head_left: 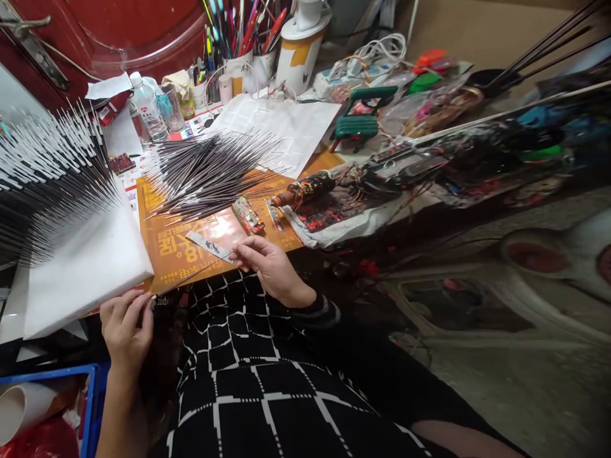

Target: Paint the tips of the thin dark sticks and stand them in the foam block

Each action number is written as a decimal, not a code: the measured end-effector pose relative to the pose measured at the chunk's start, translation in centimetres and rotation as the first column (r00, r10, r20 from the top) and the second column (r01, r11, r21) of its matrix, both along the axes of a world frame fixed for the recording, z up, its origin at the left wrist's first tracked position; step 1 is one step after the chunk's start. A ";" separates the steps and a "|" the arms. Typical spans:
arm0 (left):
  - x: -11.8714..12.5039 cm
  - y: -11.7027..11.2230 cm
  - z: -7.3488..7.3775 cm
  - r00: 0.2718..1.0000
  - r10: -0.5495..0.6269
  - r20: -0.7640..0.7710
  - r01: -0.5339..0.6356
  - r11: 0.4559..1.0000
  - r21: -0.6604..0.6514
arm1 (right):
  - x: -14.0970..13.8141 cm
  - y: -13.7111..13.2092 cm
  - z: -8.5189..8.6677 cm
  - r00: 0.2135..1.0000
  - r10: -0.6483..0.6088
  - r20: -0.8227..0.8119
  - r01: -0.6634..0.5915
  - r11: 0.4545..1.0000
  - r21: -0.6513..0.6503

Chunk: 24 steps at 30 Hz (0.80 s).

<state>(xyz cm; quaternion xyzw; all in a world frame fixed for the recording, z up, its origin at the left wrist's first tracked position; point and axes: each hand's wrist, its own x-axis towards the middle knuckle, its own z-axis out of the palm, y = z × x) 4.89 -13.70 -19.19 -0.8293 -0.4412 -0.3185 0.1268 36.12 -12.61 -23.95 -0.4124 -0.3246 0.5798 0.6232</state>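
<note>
My left hand (126, 327) is closed at the table's front edge, pinching the white-tipped end of a thin dark rod (184, 283). The rod slants towards my right hand (270, 267), whose fingertips are closed on the end of a flat, stained metal strip like a blade (207, 244). Whether the right fingers also touch the rod, I cannot tell. Behind them, a pile of similar thin dark rods (205, 172) lies on an orange printed board (165, 245). A paint-stained small block (248, 216) rests just beyond my right hand.
At left, a white foam block (90, 267) bears many upright rods with white tips. A stained tool with an orange-brown tip (310, 189) lies on a smeared pad at right. Behind stand a water bottle (147, 108) and pen cups (238, 73). A blue crate (90, 407) sits below left.
</note>
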 end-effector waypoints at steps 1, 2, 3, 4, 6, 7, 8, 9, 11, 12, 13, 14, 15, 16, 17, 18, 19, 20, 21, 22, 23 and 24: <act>0.8 -0.3 0.4 1.000 -0.021 -0.014 0.020 0.999 -0.041 | -0.1 -0.2 -0.1 1.000 0.014 0.019 -0.014 1.000 -0.004; 1.8 -0.6 0.8 0.999 -0.047 -0.023 0.045 0.996 -0.079 | -0.2 -0.5 -0.2 0.998 0.038 0.047 -0.037 0.999 -0.007; 3.0 -0.8 1.1 0.996 -0.079 -0.028 0.075 0.990 -0.117 | -0.4 -0.8 -0.2 0.995 0.067 0.079 -0.067 0.998 -0.008; 4.4 -1.0 1.2 0.993 -0.116 -0.029 0.110 0.982 -0.151 | -0.6 -1.1 -0.3 0.989 0.100 0.112 -0.100 0.995 -0.008; 7.4 -1.1 0.8 0.980 -0.197 -0.018 0.189 0.960 -0.209 | -1.2 -1.7 -0.3 0.973 0.161 0.165 -0.163 0.987 0.002; 8.8 -0.9 0.5 0.973 -0.231 -0.002 0.224 0.948 -0.227 | -1.4 -2.0 -0.3 0.967 0.179 0.182 -0.184 0.983 0.010; 10.0 -0.7 0.0 0.968 -0.251 0.015 0.247 0.939 -0.240 | -1.5 -2.2 -0.3 0.962 0.191 0.197 -0.198 0.980 0.016; 11.0 -0.5 -0.4 0.966 -0.258 0.031 0.257 0.934 -0.248 | -1.5 -2.4 -0.3 0.959 0.194 0.207 -0.202 0.979 0.022; 12.3 0.1 -1.2 0.968 -0.245 0.047 0.249 0.933 -0.259 | -1.3 -2.6 -0.4 0.958 0.180 0.224 -0.191 0.981 0.028; 12.6 0.3 -1.5 0.970 -0.239 0.046 0.243 0.933 -0.264 | -1.0 -2.6 -0.5 0.958 0.167 0.233 -0.178 0.984 0.029; 12.8 0.5 -1.7 0.970 -0.239 0.044 0.242 0.932 -0.269 | -0.8 -2.6 -0.6 0.958 0.154 0.243 -0.166 0.986 0.029; 12.9 0.6 -1.8 0.968 -0.246 0.042 0.248 0.928 -0.277 | -0.6 -2.6 -0.7 0.957 0.143 0.251 -0.155 0.987 0.030; 12.9 0.7 -1.8 0.966 -0.255 0.043 0.256 0.923 -0.288 | -0.4 -2.6 -0.8 0.955 0.137 0.262 -0.151 0.988 0.034; 13.0 0.7 -1.8 0.965 -0.260 0.048 0.262 0.917 -0.300 | -0.3 -2.5 -0.9 0.952 0.132 0.277 -0.150 0.988 0.043; 13.0 0.7 -1.8 0.965 -0.258 0.053 0.261 0.913 -0.313 | -0.3 -2.4 -0.9 0.947 0.124 0.297 -0.148 0.987 0.059; 13.1 0.8 -1.8 0.967 -0.247 0.056 0.252 0.912 -0.324 | -0.3 -2.3 -1.0 0.938 0.110 0.328 -0.145 0.986 0.085; 13.1 0.8 -1.8 0.971 -0.231 0.054 0.236 0.913 -0.333 | -0.3 -2.2 -1.0 0.922 0.085 0.377 -0.139 0.983 0.120; 13.1 0.9 -1.9 0.976 -0.212 0.046 0.215 0.918 -0.335 | -0.4 -2.0 -1.1 0.897 0.041 0.441 -0.128 0.977 0.168; 13.1 1.0 -2.0 0.981 -0.191 0.033 0.191 0.924 -0.331 | -0.4 -1.8 -1.2 0.857 -0.024 0.515 -0.113 0.966 0.233; 13.0 1.2 -2.1 0.986 -0.169 0.016 0.165 0.933 -0.320 | -0.4 -1.6 -1.4 0.798 -0.108 0.593 -0.101 0.946 0.308; 12.9 1.4 -2.2 0.989 -0.146 -0.002 0.138 0.942 -0.305 | -0.4 -1.3 -1.6 0.719 -0.200 0.666 -0.099 0.919 0.383; 12.7 1.7 -2.4 0.992 -0.123 -0.022 0.111 0.952 -0.286 | -0.4 -1.1 -2.0 0.623 -0.288 0.727 -0.109 0.889 0.446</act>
